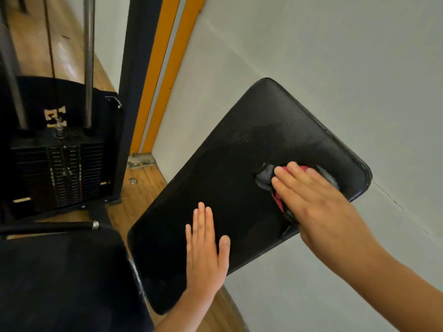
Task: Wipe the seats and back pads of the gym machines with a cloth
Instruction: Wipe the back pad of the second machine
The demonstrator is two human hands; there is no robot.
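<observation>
A black padded back pad (251, 149) fills the middle of the view, tilted against the white wall. My right hand (311, 200) lies flat on a grey and pink cloth (266, 176), pressing it onto the pad near its upper right corner. A damp streak shows on the pad above the cloth. My left hand (206, 248) rests flat on the lower part of the pad with its fingers apart and nothing in it. The black seat (67, 279) of the same machine sits at the lower left, beside the pad.
A black weight stack (57, 173) with two steel guide rods (88, 63) stands at the left. A black bar (48, 227) runs along above the seat. An orange door frame (163, 75) meets the white wall (335, 56). Wooden floor (141, 188) shows between machine and wall.
</observation>
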